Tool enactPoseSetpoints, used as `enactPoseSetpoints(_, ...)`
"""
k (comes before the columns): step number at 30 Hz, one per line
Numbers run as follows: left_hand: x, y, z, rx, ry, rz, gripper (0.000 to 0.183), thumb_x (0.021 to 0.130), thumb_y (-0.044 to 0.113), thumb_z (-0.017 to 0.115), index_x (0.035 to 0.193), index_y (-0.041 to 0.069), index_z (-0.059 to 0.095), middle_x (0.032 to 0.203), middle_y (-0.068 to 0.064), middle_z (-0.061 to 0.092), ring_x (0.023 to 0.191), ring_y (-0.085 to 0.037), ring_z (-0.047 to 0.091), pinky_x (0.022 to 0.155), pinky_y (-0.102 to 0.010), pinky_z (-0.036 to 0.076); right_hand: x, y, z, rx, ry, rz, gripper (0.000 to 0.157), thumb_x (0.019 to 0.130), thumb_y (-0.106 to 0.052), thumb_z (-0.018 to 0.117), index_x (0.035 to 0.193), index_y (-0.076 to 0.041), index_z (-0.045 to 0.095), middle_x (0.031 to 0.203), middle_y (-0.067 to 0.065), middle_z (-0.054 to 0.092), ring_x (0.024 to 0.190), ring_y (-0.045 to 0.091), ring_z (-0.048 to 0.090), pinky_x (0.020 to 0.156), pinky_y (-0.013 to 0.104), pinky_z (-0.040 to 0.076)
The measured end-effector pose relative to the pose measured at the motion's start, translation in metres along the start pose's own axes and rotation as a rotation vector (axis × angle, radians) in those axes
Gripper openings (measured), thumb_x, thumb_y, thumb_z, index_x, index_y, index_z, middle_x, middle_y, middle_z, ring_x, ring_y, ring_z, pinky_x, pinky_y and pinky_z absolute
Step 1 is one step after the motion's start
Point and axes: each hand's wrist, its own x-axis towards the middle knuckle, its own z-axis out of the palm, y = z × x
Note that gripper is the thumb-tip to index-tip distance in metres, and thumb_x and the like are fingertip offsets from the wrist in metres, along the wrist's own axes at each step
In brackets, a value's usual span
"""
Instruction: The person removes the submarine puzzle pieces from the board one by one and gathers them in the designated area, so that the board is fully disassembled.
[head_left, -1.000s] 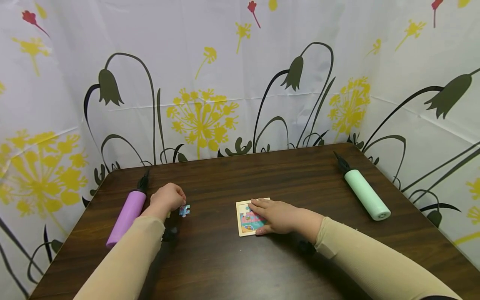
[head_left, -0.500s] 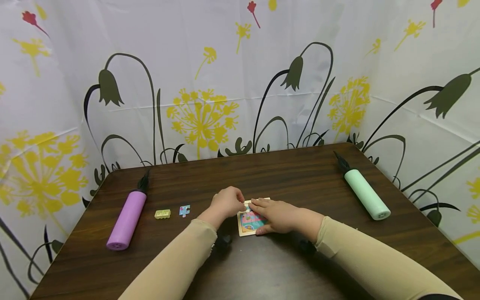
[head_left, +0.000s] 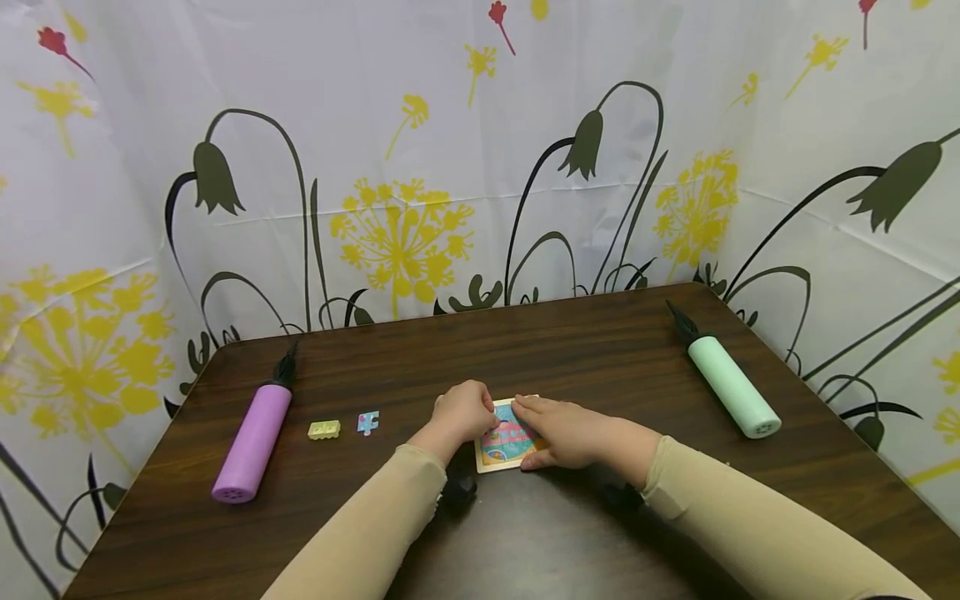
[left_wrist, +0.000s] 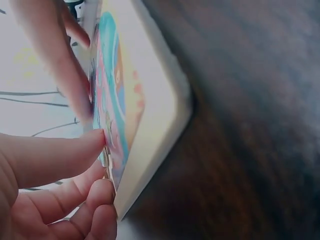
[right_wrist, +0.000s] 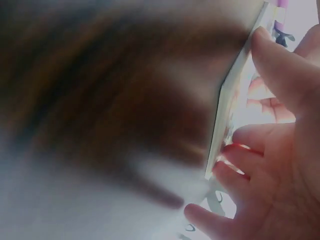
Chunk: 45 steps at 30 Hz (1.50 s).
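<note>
A small jigsaw puzzle [head_left: 504, 457] in a pale wooden frame lies on the dark table, showing pink, teal and blue colours. My left hand [head_left: 463, 410] is at its left side, and in the left wrist view the thumb and fingers pinch a puzzle piece [left_wrist: 104, 158] at the board's surface; most of that piece is hidden. Across the right part of the puzzle rests my right hand [head_left: 573, 433], its fingers extended and its thumb by the near edge. The right wrist view shows those fingers spread along the frame [right_wrist: 220, 115].
Left of the hands lie a loose blue puzzle piece [head_left: 367, 423] and a yellow toy block [head_left: 324, 430]. A purple hand pump [head_left: 253, 442] lies farther left, and a mint-green hand pump [head_left: 731, 385] lies at the right. A flower-printed curtain [head_left: 450, 167] hangs behind the table.
My left hand has come right, from beside the loose blue piece to the puzzle's left edge, uncovering the yellow block. The right hand stays on the puzzle, shifted very slightly.
</note>
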Motion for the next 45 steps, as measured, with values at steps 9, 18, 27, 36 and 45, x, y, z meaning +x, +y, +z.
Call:
enactPoseSetpoints(9,0.004,-0.007,0.003,-0.112,0.013,0.019,0.021,0.078,0.018,0.081,0.076,0.013,0.061,0.071,0.001,0.058,0.071,-0.018,0.054,0.086,-0.048,0.033,-0.004,0.005,0.001,0.005,0.006,0.0,0.092,0.089,-0.052,0.067,0.154,0.0,0.026,0.16,0.015,0.023,0.146,0.026,0.021,0.113,0.043,0.026)
enactPoseSetpoints(18,0.002,-0.009,0.002,-0.308,0.027,0.04,0.011,0.081,0.007,0.073,0.08,0.007,0.063,0.073,-0.003,0.058,0.067,-0.018,0.053,0.061,-0.031,0.042,-0.006,0.005,-0.001,0.094,0.02,0.014,0.096,0.088,-0.047,0.071,0.155,-0.001,0.021,0.16,0.015,0.024,0.146,0.027,0.022,0.114,0.044,0.024)
enactPoseSetpoints(27,-0.004,-0.034,-0.027,-0.415,0.129,0.057,0.006,0.087,0.004,0.069,0.083,0.0,0.068,0.076,-0.007,0.063,0.068,-0.02,0.055,0.061,-0.035,0.046,-0.005,0.005,-0.001,0.063,0.009,0.021,0.093,0.088,-0.05,0.069,0.155,-0.004,0.024,0.16,0.013,0.023,0.147,0.025,0.02,0.113,0.045,0.024)
enactPoseSetpoints(36,-0.018,-0.094,-0.07,-0.287,0.106,-0.073,0.011,0.088,0.003,0.064,0.084,-0.004,0.071,0.091,-0.014,0.066,0.081,-0.026,0.056,0.068,-0.039,0.046,-0.004,0.004,0.0,0.024,0.001,0.004,0.09,0.089,-0.049,0.068,0.154,-0.001,0.028,0.16,0.015,0.022,0.147,0.028,0.02,0.113,0.046,0.025)
enactPoseSetpoints(45,-0.022,-0.111,-0.071,-0.178,0.02,-0.171,0.017,0.086,0.002,0.06,0.07,0.0,0.067,0.075,-0.007,0.063,0.065,-0.021,0.049,0.06,-0.034,0.043,-0.003,0.003,0.0,0.025,0.003,0.008,0.09,0.088,-0.049,0.069,0.153,-0.002,0.03,0.16,0.015,0.023,0.147,0.028,0.021,0.113,0.045,0.025)
